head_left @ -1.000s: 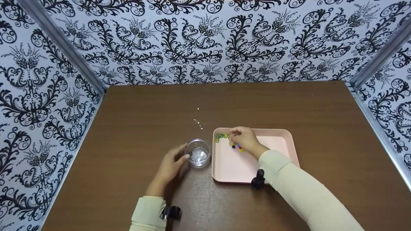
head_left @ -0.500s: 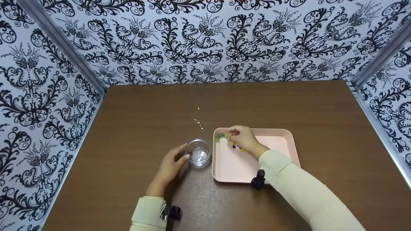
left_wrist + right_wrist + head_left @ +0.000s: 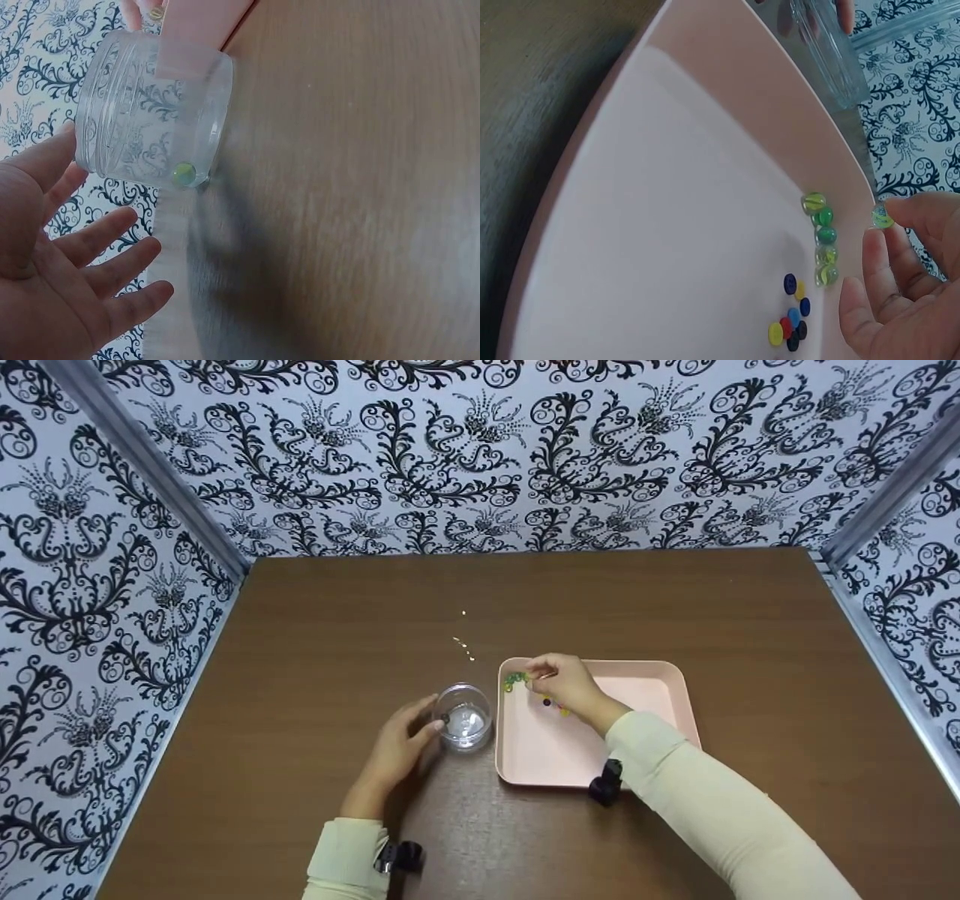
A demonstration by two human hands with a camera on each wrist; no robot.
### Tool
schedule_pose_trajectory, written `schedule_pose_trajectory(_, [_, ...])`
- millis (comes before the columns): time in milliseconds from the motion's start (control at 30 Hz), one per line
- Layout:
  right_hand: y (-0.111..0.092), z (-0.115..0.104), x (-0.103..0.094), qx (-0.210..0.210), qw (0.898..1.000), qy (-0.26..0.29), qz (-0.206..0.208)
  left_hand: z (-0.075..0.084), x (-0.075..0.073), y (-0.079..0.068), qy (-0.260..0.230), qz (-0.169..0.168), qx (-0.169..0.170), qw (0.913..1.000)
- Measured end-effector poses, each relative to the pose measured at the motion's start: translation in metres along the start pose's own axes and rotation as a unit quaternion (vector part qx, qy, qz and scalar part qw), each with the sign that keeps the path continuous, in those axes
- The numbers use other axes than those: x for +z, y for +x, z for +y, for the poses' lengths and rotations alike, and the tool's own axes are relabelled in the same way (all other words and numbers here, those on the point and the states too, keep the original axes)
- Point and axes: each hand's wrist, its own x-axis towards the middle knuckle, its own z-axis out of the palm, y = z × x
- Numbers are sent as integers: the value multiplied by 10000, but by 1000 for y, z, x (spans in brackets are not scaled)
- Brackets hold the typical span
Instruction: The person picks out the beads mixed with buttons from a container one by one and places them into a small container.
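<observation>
My left hand [image 3: 400,744] holds a clear plastic jar [image 3: 465,724] at its rim between thumb and index finger, the other fingers spread loosely. Inside the jar, low against the wall, lies one green-yellow marble [image 3: 184,175]. Over the far left corner of a pink tray [image 3: 551,754] is my right hand [image 3: 571,684], pinching a clear marble with a green-yellow swirl [image 3: 882,216] between thumb and fingertips. Below it, several green and yellow marbles [image 3: 826,235] line the tray's inner edge. Small coloured buttons [image 3: 793,317] lie nearby in the tray, partly hidden by the right hand in the head view.
The jar stands just left of the tray on a brown wooden table [image 3: 345,622]. Small bright specks [image 3: 464,647] show on the tabletop behind the jar. Black-and-white patterned walls [image 3: 480,457] enclose the table at the back and sides.
My right hand has shifted slightly left over the tray, towards the jar side, and the marble row is a little more covered. The left hand and jar have stayed in place.
</observation>
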Motion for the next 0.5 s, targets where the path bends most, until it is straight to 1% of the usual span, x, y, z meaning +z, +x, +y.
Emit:
schedule_pose_trajectory(67, [0, 0, 0, -18, 10000, 48, -28, 0, 0, 0, -8, 9, 6, 10000])
schedule_pose_trajectory(300, [-2, -3, 2, 111, 9998, 52, -149, -1, 0, -1, -86, -7, 5, 10000])
schedule_pose_trajectory(500, [-3, -5, 5, 0, 9999, 27, -97, -2, 0, 0, -53, 2, 24, 10000])
